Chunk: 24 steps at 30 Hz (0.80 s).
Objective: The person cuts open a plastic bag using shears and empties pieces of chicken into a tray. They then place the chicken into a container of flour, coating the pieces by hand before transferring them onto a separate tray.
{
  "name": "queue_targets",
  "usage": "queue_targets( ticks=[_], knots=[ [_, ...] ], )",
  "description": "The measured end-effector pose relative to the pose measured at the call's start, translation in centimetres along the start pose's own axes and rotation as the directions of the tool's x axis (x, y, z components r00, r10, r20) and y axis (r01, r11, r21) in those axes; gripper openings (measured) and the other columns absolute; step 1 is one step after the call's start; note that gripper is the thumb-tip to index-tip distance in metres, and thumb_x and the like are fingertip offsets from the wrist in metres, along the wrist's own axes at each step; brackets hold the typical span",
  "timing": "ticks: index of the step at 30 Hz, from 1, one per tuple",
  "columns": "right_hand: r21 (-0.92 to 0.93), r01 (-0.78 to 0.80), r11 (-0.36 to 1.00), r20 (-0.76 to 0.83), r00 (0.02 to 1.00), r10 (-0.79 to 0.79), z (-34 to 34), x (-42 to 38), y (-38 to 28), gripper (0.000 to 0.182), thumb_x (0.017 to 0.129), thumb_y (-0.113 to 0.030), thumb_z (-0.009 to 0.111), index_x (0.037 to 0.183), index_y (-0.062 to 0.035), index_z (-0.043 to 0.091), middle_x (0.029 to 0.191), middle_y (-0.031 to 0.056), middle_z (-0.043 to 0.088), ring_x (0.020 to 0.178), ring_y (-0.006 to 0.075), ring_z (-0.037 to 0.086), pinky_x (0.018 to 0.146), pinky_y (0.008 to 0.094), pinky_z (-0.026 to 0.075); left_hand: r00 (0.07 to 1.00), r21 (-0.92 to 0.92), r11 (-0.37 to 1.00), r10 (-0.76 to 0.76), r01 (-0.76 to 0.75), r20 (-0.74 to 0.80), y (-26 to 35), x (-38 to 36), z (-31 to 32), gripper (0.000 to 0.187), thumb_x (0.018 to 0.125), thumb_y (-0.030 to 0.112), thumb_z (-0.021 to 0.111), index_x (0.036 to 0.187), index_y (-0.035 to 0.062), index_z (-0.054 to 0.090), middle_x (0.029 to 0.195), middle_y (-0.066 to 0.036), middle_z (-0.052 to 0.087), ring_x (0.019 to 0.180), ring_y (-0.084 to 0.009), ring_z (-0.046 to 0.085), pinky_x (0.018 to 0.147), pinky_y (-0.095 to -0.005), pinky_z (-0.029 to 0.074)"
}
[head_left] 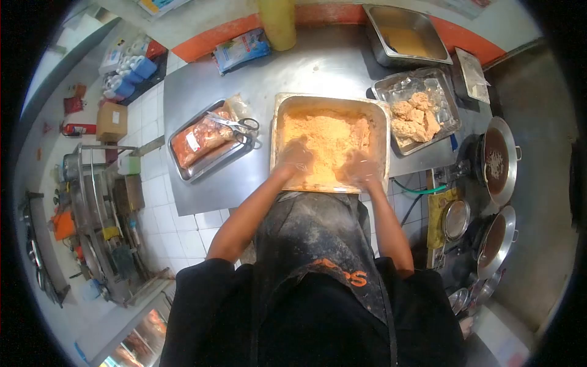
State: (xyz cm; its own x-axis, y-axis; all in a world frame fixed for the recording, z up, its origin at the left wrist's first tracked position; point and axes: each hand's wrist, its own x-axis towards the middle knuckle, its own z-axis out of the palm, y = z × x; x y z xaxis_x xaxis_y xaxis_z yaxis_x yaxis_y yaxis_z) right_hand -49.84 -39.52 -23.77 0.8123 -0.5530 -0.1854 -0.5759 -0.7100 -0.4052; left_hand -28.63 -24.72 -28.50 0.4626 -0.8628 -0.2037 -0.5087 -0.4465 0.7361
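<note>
A deep metal tray (275, 131) holds orange-yellow breading flour (324, 137), with a lumpy coated piece near its right side. My left hand (296, 158) is in the flour at the tray's front left, in a clear glove and blurred. At the front right, my right hand (361, 168), gloved too, touches the flour. The fingers of both hands are smeared, so what they hold cannot be made out. To the right, coated pieces (416, 119) lie in a smaller tray (455, 125). On the left, bagged raw meat (199, 142) sits in another tray with scissors (235, 123) on top.
A blue packet (241, 50) and a yellow container (278, 24) stand at the table's back edge. A deep pan of liquid (406, 40) is at the back right. Two large pans (501, 162) (496, 241) sit on the right. A shelf rack (92, 208) stands on the left.
</note>
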Motion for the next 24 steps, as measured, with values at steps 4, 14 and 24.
queue_targets(
  ticks=[4,14,24],
  knots=[
    [-0.066,0.119,0.991,0.065,0.991,-0.115,4.7,1.1,-0.5,0.028,0.088,-0.019,0.056,0.101,0.0008,0.070,0.096,0.0226,0.069,0.093,0.0344,0.068,0.080,0.0481,0.049,0.982,0.062,0.993,0.089,-0.101,0.168,2.7,-0.2,0.4,0.040,0.088,0.030,0.052,0.109,-0.0004,0.068,0.103,-0.028,0.067,0.106,-0.0395,0.063,0.095,-0.0414,0.049],
    [0.550,-0.379,0.744,0.202,0.925,0.322,5.7,1.1,2.3,0.020,0.095,-0.016,0.056,0.110,-0.0066,0.067,0.102,0.0134,0.069,0.087,0.0241,0.065,0.074,0.0387,0.050,0.964,-0.229,0.947,-0.251,0.226,-0.085,4.0,-1.7,-1.7,0.030,0.095,0.027,0.051,0.102,0.0005,0.064,0.098,-0.017,0.064,0.091,-0.0298,0.060,0.085,-0.0409,0.047],
    [0.726,-0.368,0.581,0.238,0.927,0.289,3.3,0.6,0.6,0.059,0.104,-0.047,0.046,0.139,-0.0004,0.054,0.138,0.0202,0.058,0.121,0.0259,0.059,0.099,0.0359,0.047,0.883,-0.719,0.514,-0.316,0.467,0.347,2.6,-0.3,-1.0,0.048,0.103,0.041,0.044,0.118,0.0004,0.063,0.111,-0.018,0.065,0.106,-0.0284,0.059,0.093,-0.0405,0.043]
  ],
)
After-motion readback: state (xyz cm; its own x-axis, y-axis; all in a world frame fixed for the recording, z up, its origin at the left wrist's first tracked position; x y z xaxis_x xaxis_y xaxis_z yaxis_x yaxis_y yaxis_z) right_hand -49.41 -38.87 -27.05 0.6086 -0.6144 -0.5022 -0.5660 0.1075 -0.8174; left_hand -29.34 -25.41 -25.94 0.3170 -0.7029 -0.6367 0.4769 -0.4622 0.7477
